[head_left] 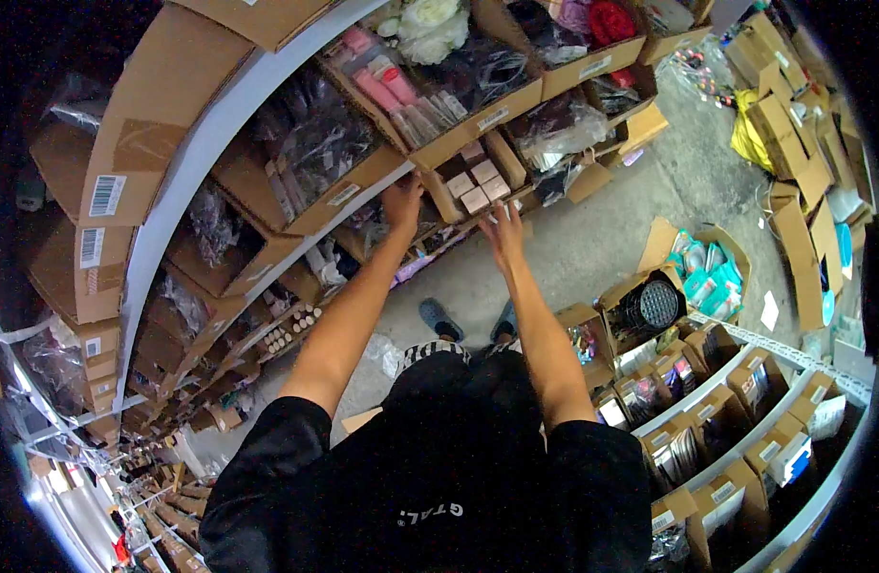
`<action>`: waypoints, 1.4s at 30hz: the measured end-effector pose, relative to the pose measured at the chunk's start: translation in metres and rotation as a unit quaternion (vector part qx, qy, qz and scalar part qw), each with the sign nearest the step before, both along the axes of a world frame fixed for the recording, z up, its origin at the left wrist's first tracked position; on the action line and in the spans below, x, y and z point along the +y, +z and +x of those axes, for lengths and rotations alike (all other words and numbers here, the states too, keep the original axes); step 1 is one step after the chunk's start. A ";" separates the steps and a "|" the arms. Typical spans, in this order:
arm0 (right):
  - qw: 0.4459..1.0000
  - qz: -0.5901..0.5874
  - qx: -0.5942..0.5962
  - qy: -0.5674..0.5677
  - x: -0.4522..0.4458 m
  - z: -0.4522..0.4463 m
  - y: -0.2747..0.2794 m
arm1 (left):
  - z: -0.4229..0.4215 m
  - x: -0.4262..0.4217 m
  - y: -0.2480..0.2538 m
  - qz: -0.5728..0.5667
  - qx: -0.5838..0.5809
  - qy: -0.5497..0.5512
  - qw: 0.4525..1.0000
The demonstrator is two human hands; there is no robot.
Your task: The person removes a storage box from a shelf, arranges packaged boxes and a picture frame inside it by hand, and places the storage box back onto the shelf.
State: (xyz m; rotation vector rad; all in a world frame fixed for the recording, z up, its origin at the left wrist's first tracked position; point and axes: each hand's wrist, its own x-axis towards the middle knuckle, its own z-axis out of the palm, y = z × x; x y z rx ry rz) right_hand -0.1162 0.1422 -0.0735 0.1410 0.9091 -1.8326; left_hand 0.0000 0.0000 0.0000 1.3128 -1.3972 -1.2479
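Note:
An open cardboard box (446,204) sits on the shelf in front of me, holding several small pale pink boxes (474,200) in rows. My left hand (401,202) is at the left side of this cardboard box, fingers curled against its edge. The fingertips there are partly hidden under the shelf above. My right hand (503,232) is at the front right of the same box, fingers spread and close to the nearest pink boxes. I cannot tell whether the right fingertips touch them.
Cardboard bins (497,116) of bagged goods fill the shelves above and to the left. At the right stand a black basket (650,304), a carton of teal packages (709,272) and another shelf rack (717,458). Flattened cardboard (793,143) and a yellow bag (748,134) lie beyond.

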 end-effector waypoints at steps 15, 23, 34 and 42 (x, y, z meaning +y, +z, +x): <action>0.999 -0.012 0.033 0.020 -0.039 -0.015 -0.036 | 0.134 0.126 0.004 0.120 -0.071 0.017 0.990; 0.999 0.025 -0.015 0.036 -0.057 -0.017 -0.002 | 0.325 0.217 -0.084 0.136 -0.105 0.150 0.974; 0.996 0.042 -0.021 0.076 -0.060 -0.018 -0.010 | 0.438 0.337 -0.125 0.204 -0.276 0.236 0.909; 0.992 0.046 -0.073 0.089 -0.049 -0.012 -0.042 | 0.435 0.357 -0.121 0.174 -0.279 0.247 0.912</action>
